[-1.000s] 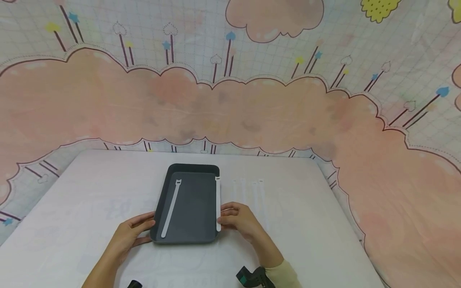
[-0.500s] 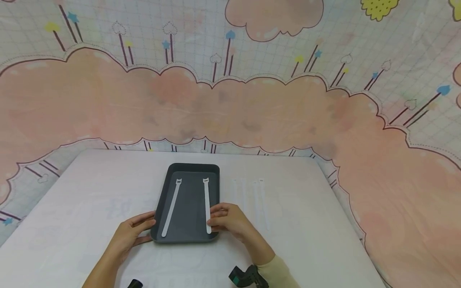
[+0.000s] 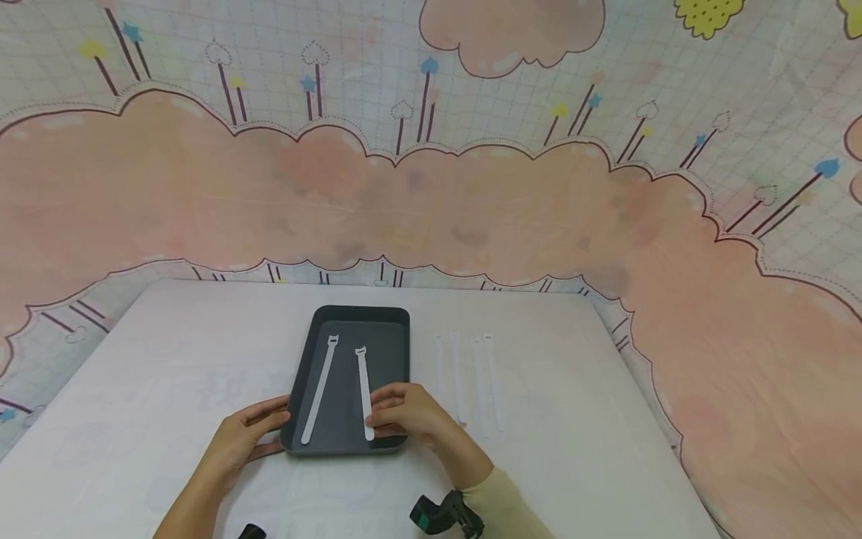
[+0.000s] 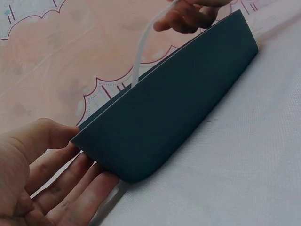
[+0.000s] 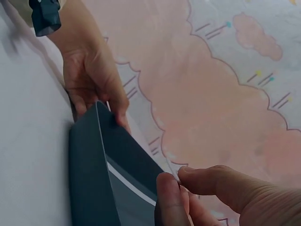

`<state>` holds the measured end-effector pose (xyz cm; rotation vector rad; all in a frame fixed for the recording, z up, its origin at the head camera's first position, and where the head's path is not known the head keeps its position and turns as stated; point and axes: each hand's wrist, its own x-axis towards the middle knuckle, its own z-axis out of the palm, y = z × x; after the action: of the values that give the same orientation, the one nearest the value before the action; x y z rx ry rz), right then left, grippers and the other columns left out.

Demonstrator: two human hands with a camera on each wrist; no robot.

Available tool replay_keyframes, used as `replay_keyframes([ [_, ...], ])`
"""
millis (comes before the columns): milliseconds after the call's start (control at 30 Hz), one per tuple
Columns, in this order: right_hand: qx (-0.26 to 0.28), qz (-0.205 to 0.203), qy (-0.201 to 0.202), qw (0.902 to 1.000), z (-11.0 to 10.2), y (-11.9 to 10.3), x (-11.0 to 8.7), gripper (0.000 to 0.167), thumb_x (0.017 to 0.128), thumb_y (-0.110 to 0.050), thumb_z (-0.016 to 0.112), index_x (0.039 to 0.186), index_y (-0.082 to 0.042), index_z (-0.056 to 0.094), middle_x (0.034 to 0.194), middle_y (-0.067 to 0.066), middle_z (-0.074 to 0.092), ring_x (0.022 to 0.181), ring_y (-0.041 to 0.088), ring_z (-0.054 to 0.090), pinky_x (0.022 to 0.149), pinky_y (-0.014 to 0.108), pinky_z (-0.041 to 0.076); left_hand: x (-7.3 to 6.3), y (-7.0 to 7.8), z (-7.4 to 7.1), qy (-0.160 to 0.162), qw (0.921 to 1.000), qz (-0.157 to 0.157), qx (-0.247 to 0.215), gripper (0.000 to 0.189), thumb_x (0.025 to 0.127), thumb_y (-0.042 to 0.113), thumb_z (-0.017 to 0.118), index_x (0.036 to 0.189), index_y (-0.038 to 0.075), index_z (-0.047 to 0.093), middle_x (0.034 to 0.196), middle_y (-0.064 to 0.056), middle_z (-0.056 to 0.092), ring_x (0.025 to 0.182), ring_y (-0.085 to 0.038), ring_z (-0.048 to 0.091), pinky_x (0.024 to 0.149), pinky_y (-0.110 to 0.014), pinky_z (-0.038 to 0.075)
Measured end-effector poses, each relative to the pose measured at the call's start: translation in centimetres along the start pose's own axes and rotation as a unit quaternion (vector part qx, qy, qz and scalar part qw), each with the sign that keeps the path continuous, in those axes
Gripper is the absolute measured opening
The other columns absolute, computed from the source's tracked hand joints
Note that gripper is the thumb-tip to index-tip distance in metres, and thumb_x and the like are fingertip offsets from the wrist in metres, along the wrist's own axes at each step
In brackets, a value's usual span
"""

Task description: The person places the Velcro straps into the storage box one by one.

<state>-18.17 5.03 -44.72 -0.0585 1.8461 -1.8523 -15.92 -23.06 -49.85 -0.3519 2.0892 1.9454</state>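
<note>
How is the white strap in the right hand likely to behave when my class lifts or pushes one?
The white strap is probably bendy: the left wrist view shows it curving down from the right hand. It looks thin, so likely light. Being flat, it should slide across the dark tray rather than roll.

I can barely make out the pale strips right of the tray, so faint against the white table. The right hand hides part of the tray's near right wall. In the left wrist view, the tray hides the held strip's far end. Off the tray's near left corner, the head view's bottom edge cuts away most of a black device.
</note>
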Motion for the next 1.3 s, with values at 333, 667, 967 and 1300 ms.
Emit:
replay_keyframes([
  [333,0.01,0.014,0.008,0.9998,0.9,0.5,1.5,0.032,0.083,0.013,0.068,0.114,0.007,0.063,0.082,0.006,0.065,0.066,0.013,0.065,0.068,0.031,0.063,-0.1,0.3,0.0,-0.003,1.0,0.0,0.0,0.062,0.093,0.025,0.07,0.142,-0.003,0.047,0.126,-0.002,0.065,0.093,0.0,0.065,0.083,-0.035,0.061],
  [667,0.009,0.018,0.015,0.9997,1.5,0.6,2.4,0.032,0.083,0.012,0.068,0.114,0.006,0.064,0.084,0.01,0.07,0.067,0.014,0.067,0.067,0.031,0.063,0.1,0.3,0.1,0.001,1.0,-0.001,0.0,0.062,0.092,0.025,0.072,0.142,-0.003,0.048,0.124,-0.002,0.066,0.093,-0.001,0.066,0.083,-0.035,0.061],
  [967,0.032,0.021,0.011,0.9992,2.4,1.2,3.1,0.031,0.081,0.016,0.067,0.111,0.007,0.064,0.081,0.015,0.07,0.068,0.019,0.069,0.067,0.033,0.063,0.0,0.1,0.2,0.003,1.0,-0.008,0.003,0.063,0.092,0.026,0.071,0.143,-0.002,0.047,0.127,-0.004,0.064,0.093,0.0,0.065,0.083,-0.034,0.061],
  [1300,0.044,0.023,0.001,0.9988,3.3,1.9,3.8,0.033,0.079,0.018,0.067,0.11,0.008,0.063,0.083,0.018,0.068,0.066,0.021,0.069,0.064,0.033,0.063,0.1,-0.2,0.3,0.011,0.9998,-0.01,0.009,0.064,0.091,0.028,0.072,0.143,-0.001,0.048,0.13,-0.005,0.063,0.093,0.001,0.065,0.082,-0.034,0.061],
])
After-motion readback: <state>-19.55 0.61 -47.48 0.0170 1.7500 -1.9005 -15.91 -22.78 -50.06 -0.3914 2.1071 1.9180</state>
